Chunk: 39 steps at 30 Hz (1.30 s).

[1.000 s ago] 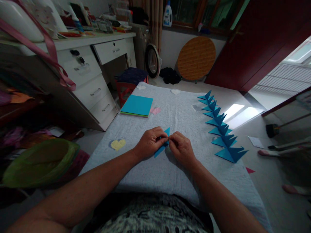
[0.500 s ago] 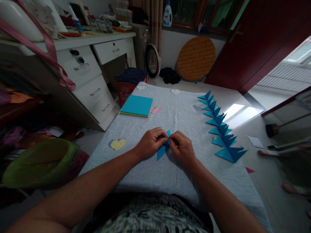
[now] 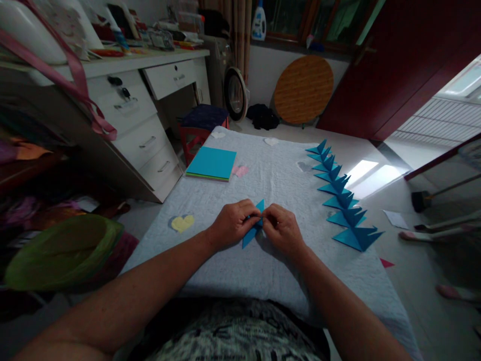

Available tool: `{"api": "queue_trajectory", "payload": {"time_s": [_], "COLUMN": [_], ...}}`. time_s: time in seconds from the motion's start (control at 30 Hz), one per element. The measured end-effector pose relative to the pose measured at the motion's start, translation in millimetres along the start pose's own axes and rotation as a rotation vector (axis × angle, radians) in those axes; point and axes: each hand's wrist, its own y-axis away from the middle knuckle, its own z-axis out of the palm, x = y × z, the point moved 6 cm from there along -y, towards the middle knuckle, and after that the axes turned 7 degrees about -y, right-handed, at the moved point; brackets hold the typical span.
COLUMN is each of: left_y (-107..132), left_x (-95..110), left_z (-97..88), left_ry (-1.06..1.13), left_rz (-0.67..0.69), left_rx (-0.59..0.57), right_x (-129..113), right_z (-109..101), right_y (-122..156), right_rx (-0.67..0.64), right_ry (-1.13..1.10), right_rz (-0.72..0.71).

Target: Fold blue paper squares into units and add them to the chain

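A small folded piece of blue paper [image 3: 251, 234] lies between my hands on the grey cloth-covered table [image 3: 233, 271]. My left hand [image 3: 233, 222] pinches its left side, fingers curled. My right hand [image 3: 282, 228] pinches its top right, fingertips meeting those of the left hand. Only the paper's upper tip and lower left point show; the rest is hidden by my fingers. A row of several finished blue folded pieces [image 3: 340, 198] runs along the table's right side. A stack of blue square sheets [image 3: 212, 163] lies at the far left of the table.
A white desk with drawers [image 3: 150, 125] stands to the left, a red stool [image 3: 195, 134] behind the table. A green bag [image 3: 60, 250] sits at the near left. A round wooden board [image 3: 303, 90] leans on the far wall. Heart patches dot the cloth.
The blue paper has turned slightly, its lower point swinging a little down and right. Both hands stay together in nearly the same place.
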Motion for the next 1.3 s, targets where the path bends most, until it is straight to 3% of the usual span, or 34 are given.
{"api": "queue_trajectory", "payload": {"time_s": [0.17,0.47,0.63,0.8,0.97,1.13,1.3], "left_y": [1,-3,-4,-3,-3,-2,-2], "left_x": [1,1,-10,-21,-24,-22,-22], "left_z": [3.2,1.2,5.7,17.5,18.2,21.6,20.4], "left_ry": [-0.022,0.207,0.298,0.349,0.381,0.624,0.645], "left_rz": [0.024,-0.071,-0.153,-0.263,-0.344,-0.404,-0.406], "left_rx": [-0.03,-0.034,-0.044,-0.15,-0.176,-0.202,-0.181], "right_x": [1,-1,8,22,27,29,27], "right_z": [1,1,-3,-5,-5,-7,-9], "right_y": [1,1,-1,0,1,3,4], "right_rx": [-0.021,-0.03,-0.01,0.03,0.043,0.048,0.079], "right_ry": [0.006,-0.014,-0.114,-0.269,-0.418,-0.526,-0.573], "right_rz": [0.025,0.028,0.155,0.306,0.412,0.422,0.387]}}
